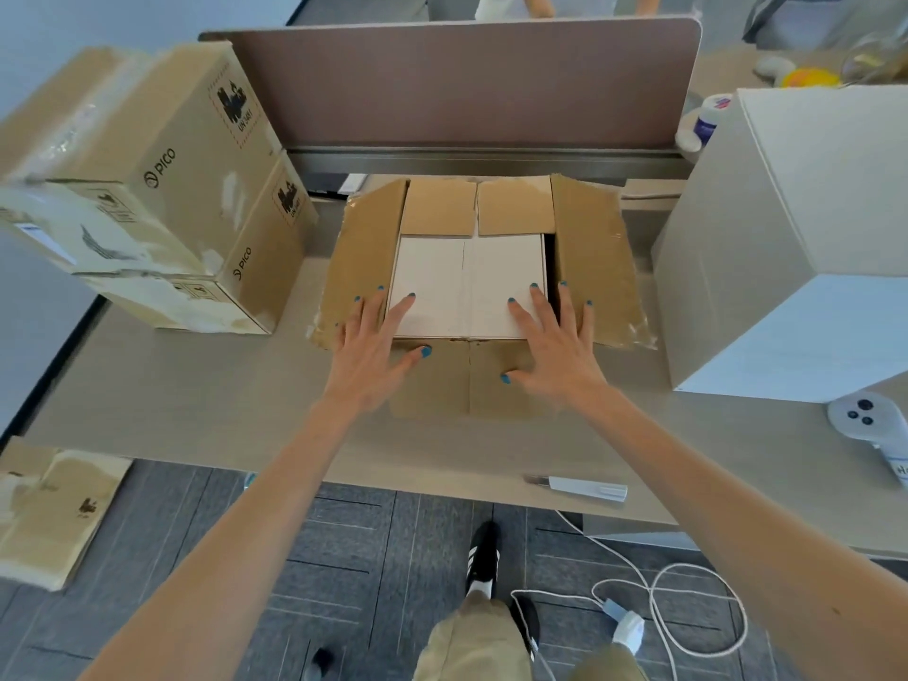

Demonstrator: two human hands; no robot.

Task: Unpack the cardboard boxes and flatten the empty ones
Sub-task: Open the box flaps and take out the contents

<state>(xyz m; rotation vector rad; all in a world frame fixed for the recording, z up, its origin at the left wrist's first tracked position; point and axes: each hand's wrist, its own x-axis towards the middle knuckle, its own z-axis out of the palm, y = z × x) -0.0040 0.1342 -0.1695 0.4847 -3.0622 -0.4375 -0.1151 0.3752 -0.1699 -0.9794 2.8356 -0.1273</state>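
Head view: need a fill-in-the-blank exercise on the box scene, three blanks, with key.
1. Inside the open cardboard box lies a ____ inner box.
2. The stacked boxes to its left carry the printed brand name ____.
3. The left hand and right hand reach to the inner box with straight fingers, and the utility knife lies on the desk, held by ____ hand.

Missing words: white; PICO; neither

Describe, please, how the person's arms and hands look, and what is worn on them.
The left arm and right arm are uncovered, with no sleeves in view. The left hand and right hand have nails painted teal blue. No ring, watch, bracelet or glove shows.
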